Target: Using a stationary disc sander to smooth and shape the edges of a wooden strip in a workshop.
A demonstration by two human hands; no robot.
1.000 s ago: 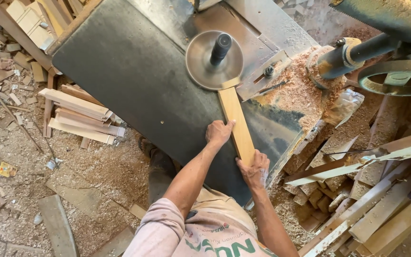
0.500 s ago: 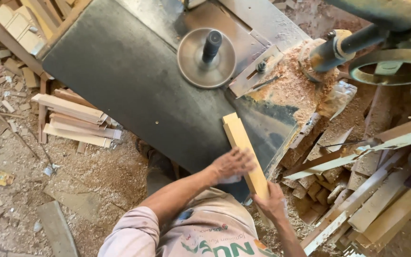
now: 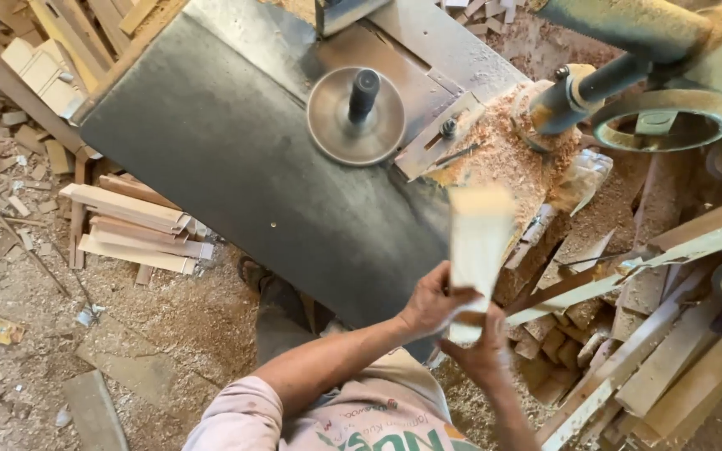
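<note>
a: holding what, there by the table edge?

b: a pale wood block (image 3: 479,242), blurred, lifted off the dark metal table (image 3: 236,167) and tilted up over its near right corner.

a: gripped how?

b: left hand (image 3: 430,302) wrapped round the block's lower left side, fingers curled closed on it. right hand (image 3: 485,357) under the bottom end, palm up, thumb on the wood; fingers mostly hidden behind it.

a: and round about?

b: round cutter disc (image 3: 355,116) with black spindle further up the table, well apart from the block. sawdust heap (image 3: 503,159) just beyond the block's top. stacked slats (image 3: 135,221) on the floor to the left, offcuts (image 3: 628,334) piled to the right.
</note>
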